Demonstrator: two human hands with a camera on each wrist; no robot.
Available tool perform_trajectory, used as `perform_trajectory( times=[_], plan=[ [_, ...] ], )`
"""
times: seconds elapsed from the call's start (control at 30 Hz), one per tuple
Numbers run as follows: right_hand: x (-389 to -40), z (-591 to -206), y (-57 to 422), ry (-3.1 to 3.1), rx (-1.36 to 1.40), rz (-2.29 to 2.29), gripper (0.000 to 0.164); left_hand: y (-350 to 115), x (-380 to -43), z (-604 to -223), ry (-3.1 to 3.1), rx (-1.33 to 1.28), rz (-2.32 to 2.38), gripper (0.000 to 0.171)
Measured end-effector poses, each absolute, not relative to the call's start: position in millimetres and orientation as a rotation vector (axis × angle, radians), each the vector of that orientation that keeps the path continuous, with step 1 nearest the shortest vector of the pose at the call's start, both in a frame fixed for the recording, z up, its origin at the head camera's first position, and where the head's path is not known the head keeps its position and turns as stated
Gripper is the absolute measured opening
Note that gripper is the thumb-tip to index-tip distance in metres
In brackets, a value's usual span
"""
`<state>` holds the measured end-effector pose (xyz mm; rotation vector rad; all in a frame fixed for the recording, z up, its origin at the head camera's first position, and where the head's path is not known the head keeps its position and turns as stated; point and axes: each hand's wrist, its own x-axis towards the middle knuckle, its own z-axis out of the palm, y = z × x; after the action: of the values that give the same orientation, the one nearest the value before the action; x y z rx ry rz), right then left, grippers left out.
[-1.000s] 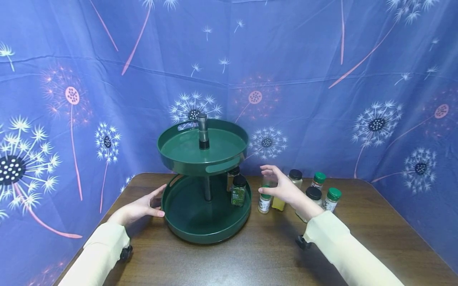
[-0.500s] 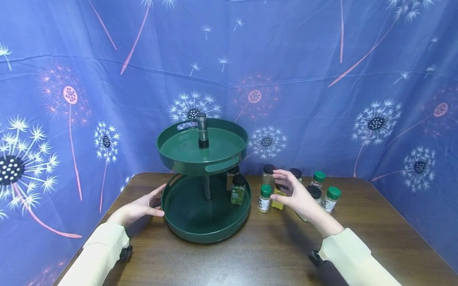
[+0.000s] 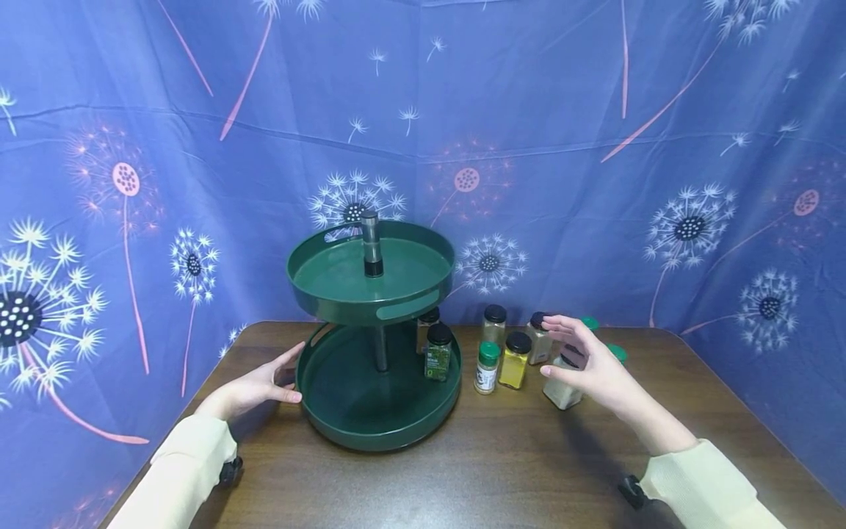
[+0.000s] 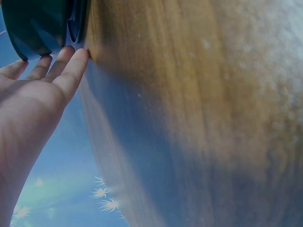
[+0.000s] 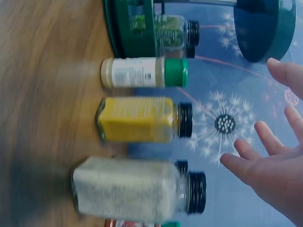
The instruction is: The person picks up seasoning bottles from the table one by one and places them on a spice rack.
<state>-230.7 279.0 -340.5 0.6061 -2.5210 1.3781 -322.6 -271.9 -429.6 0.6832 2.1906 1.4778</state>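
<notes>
My left hand touches the left side of the lower tray of a two-tier dark green turntable stand; its fingertips meet the tray wall in the left wrist view. My right hand holds nothing, its fingers spread and thumb apart. It hovers over a black-capped spice jar with pale contents, which lies below the palm in the right wrist view. Beside that jar stand a yellow spice jar with a black cap and a green-capped spice bottle. A green herb jar stands inside the lower tray.
Behind the herb jar is another black-capped jar. More jars, including a clear one and a pale one, stand toward the back. Two green caps show partly behind my right hand. A blue patterned cloth hangs behind the table.
My right hand has moved right, away from beside the stand and past the green-capped bottle and yellow jar, to over the pale jar. The left hand stays at the tray.
</notes>
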Motion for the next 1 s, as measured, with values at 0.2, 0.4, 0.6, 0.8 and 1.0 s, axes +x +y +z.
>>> perform_trajectory(
  times=[0.2,0.4,0.6,0.8,1.0],
  plan=[
    [-228.8,-347.7,296.7,-2.444,0.632,1.340,0.070,-271.7,-323.3,-430.5,2.192,0.677,1.478,0.094],
    [-226.4,-358.2,305.7,-2.425,0.562,1.260,0.069,-272.2,-323.1,-431.9,2.198,0.678,1.487,0.092],
    [-229.0,-370.3,314.1,-2.438,0.444,1.227,0.070,-272.5,-323.7,-433.3,2.183,0.681,1.497,0.091],
    [-231.8,-386.7,321.9,-2.482,0.398,1.210,0.074,-272.7,-324.2,-434.5,2.191,0.672,1.500,0.091],
    [-235.1,-401.8,324.9,-2.485,0.349,1.303,0.082,-273.8,-323.4,-432.7,2.195,0.656,1.492,0.091]
  ],
)
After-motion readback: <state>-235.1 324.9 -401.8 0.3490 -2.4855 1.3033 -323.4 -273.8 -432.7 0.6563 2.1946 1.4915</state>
